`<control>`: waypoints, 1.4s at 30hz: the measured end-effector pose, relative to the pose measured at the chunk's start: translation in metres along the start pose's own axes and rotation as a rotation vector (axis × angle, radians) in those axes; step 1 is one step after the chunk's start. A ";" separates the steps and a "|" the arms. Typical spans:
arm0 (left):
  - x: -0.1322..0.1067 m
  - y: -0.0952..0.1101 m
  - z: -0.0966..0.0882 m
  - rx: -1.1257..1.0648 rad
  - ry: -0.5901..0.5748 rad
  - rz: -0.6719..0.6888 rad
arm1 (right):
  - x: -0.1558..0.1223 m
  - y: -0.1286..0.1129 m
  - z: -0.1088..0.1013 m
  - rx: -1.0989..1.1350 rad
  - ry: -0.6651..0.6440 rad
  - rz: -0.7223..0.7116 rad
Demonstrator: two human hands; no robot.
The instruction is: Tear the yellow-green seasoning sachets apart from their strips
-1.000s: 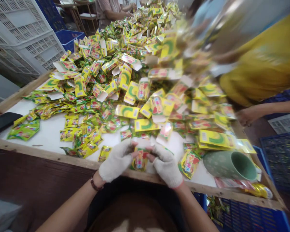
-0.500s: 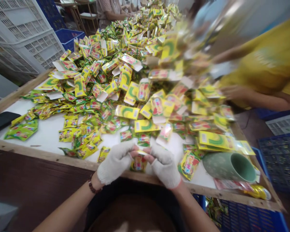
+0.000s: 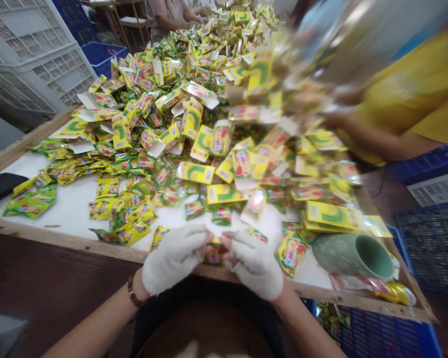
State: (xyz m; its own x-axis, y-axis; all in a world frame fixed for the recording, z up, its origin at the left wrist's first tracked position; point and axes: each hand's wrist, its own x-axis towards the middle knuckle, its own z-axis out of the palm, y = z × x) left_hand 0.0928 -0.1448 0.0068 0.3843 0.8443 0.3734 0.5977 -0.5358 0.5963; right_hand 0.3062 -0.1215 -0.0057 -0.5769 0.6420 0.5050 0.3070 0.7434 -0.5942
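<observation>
Close to the table's front edge, a small yellow candy box with a red fruit print sits between my hands, partly covered by fingers. My left hand, in a white fingerless glove, grips its left side with bent fingers. From the right, my right hand, gloved the same way, closes on the other side. Just beyond them lie small green candy packets and an open box with a white flap. A larger yellow-green packet rests right of my right hand.
A large heap of yellow boxes and packets covers the table, edged by a wooden rim. At right lies a green cup on its side. A black phone-like object is at left. White crates stand beyond; a person in yellow works at right.
My hands have moved slightly apart and down, their fingers now lower around the box's sides. A packet beyond my right hand has come into view. The arms of the person in yellow have shifted.
</observation>
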 end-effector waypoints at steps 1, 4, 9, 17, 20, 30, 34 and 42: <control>-0.001 0.001 0.001 0.039 0.000 0.019 | -0.003 -0.001 0.002 -0.025 -0.009 -0.003; -0.001 0.004 0.006 0.070 0.016 0.010 | -0.003 -0.003 0.007 0.004 -0.013 0.124; 0.010 -0.012 -0.001 0.207 0.075 -0.267 | 0.019 0.001 -0.002 -0.001 0.043 0.521; 0.016 -0.040 -0.062 0.640 -0.311 -0.703 | 0.060 0.019 -0.010 -0.404 -0.382 0.639; 0.001 -0.031 -0.062 0.642 -0.456 -0.729 | 0.067 0.025 0.002 -0.465 -0.471 0.656; -0.004 -0.030 -0.043 0.260 -0.115 -0.751 | 0.054 0.036 0.001 -0.255 -0.154 0.621; 0.005 -0.021 -0.021 -0.260 0.113 -0.871 | 0.045 0.018 -0.007 0.165 0.002 0.649; 0.018 0.007 0.012 -0.969 0.246 -0.839 | 0.038 0.004 -0.011 0.399 -0.057 0.825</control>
State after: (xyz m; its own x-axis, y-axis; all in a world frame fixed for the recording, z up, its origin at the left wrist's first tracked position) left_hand 0.1120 -0.1337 0.0089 -0.0561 0.9514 -0.3028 -0.1953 0.2869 0.9378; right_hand 0.2936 -0.0917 0.0175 -0.3303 0.9223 -0.2007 0.3601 -0.0734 -0.9300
